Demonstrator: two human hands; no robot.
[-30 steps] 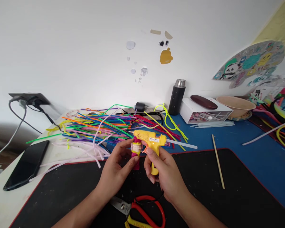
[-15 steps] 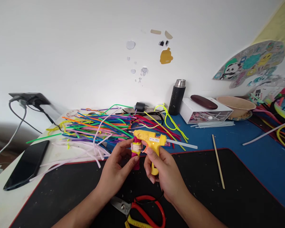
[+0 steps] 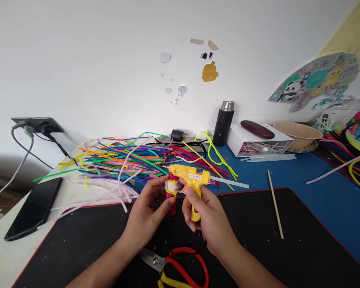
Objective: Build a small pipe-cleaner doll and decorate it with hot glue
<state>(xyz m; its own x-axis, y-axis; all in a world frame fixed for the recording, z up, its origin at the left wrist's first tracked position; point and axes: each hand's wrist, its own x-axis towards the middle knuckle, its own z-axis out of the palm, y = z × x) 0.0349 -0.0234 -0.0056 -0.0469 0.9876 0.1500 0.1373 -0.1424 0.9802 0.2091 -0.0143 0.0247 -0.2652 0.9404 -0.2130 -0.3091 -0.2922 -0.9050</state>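
My left hand (image 3: 151, 206) pinches a small upright pipe-cleaner piece (image 3: 171, 187), magenta at top and bottom with pale pink and yellow bands between. In my right hand (image 3: 205, 208) is a yellow hot glue gun (image 3: 187, 174), gripped by its handle with fingers near the orange trigger. Its nozzle points left and is at the top of the magenta piece; whether it touches cannot be made out. A clear glue stick (image 3: 229, 182) juts from the gun's rear. Below my hands lie scissors (image 3: 184, 266) with red and yellow handles, partly cut off by the frame.
Many coloured pipe cleaners (image 3: 132, 158) spread along the back left. A black phone (image 3: 34, 210) lies at left, a wooden stick (image 3: 276, 206) on the black mat (image 3: 246, 236) at right. A black bottle (image 3: 224, 122), white box (image 3: 259, 140) and beige bowl (image 3: 298, 131) stand by the wall.
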